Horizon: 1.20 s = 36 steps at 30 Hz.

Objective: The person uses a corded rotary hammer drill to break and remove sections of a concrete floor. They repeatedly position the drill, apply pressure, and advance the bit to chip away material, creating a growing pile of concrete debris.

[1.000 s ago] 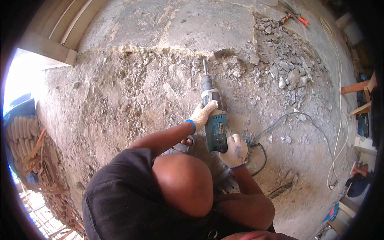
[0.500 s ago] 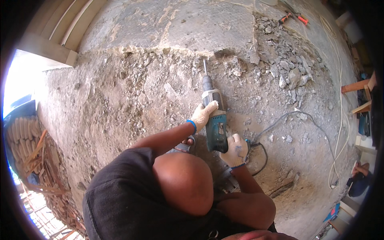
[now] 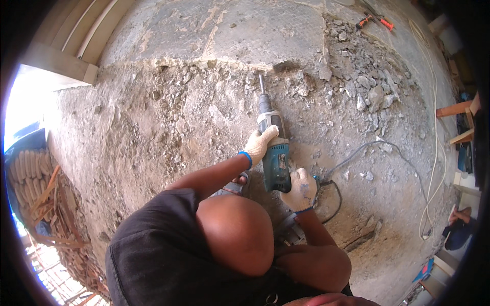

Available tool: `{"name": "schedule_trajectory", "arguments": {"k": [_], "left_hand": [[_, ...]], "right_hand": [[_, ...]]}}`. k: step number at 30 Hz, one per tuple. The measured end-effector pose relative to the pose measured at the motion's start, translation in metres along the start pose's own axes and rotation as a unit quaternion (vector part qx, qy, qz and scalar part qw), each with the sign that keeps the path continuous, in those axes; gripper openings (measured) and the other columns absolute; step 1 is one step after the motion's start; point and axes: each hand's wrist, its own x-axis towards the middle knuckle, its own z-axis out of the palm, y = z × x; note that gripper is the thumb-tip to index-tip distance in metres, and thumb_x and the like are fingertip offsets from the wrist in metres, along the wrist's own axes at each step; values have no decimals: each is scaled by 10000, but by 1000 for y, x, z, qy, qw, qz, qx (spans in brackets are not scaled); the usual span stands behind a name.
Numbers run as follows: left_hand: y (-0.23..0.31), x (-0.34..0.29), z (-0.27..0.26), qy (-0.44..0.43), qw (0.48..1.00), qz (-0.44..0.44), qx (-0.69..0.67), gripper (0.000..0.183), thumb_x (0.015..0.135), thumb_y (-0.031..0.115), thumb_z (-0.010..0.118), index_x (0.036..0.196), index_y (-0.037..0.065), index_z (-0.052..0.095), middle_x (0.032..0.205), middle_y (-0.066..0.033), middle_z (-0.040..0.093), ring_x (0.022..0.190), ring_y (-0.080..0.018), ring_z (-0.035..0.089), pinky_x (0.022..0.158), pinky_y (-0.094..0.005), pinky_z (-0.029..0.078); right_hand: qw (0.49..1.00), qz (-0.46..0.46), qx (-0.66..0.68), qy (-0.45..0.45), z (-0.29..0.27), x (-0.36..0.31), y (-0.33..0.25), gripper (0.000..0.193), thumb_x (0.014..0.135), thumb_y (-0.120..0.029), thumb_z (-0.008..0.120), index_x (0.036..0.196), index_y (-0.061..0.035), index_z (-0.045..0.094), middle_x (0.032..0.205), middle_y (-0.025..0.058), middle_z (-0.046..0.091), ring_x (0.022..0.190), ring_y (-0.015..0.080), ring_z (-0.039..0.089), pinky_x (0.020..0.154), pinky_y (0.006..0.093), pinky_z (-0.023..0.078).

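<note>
A teal and grey demolition hammer (image 3: 277, 164) lies lengthwise in front of me, its steel chisel bit (image 3: 262, 84) reaching the broken edge of the tiled slab (image 3: 260, 38). Round the front of its body wraps my left hand (image 3: 259, 144), in a cream knit glove with a blue cuff. At the back end my right hand (image 3: 301, 190), gloved the same way, closes on the rear handle; its fingers are partly hidden. Crumbled rubble (image 3: 194, 86) lies along the slab edge beside the bit.
A dark power cord (image 3: 365, 145) loops right from the hammer toward a pale cable (image 3: 435, 168). Chunks of broken concrete (image 3: 376, 97) are heaped at the right. Orange-handled tools (image 3: 375, 22) lie at the far right. Wood scraps and a blue container (image 3: 23, 145) stand left. A person (image 3: 459, 227) is at the right rim.
The hammer has shifted very slightly, with both hands staying on it. Otherwise the scene looks the same.
</note>
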Motion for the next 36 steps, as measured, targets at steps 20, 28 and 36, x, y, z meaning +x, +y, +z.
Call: {"name": "schedule_trajectory", "arguments": {"k": [20,28,36], "left_hand": [[5,-4,3,-14,1000,8,-21,727,1032,545,847,1458,-6,639,1274,-128,771,1105,-231,770,966,-442,627],[4,0,-1,-9,1000,-8,-1,720,1032,560,840,1442,-3,655,1268,-131,775,1105,-230,770,964,-443,625],[5,4,0,8,1000,-5,-3,678,1037,531,840,1426,4,663,1225,-115,780,1061,-223,778,933,-433,635]], "right_hand": [[999,4,-27,-17,-5,3,0,331,769,-361,936,759,-119,711,861,133,668,775,389,720,709,512,565],[1000,11,-13,-13,-2,4,-1,381,776,-425,951,760,-120,723,856,125,669,781,387,723,717,514,566],[1000,-3,-2,7,-3,8,-1,326,753,-333,936,792,-113,699,882,128,657,790,396,709,715,525,559]]}}
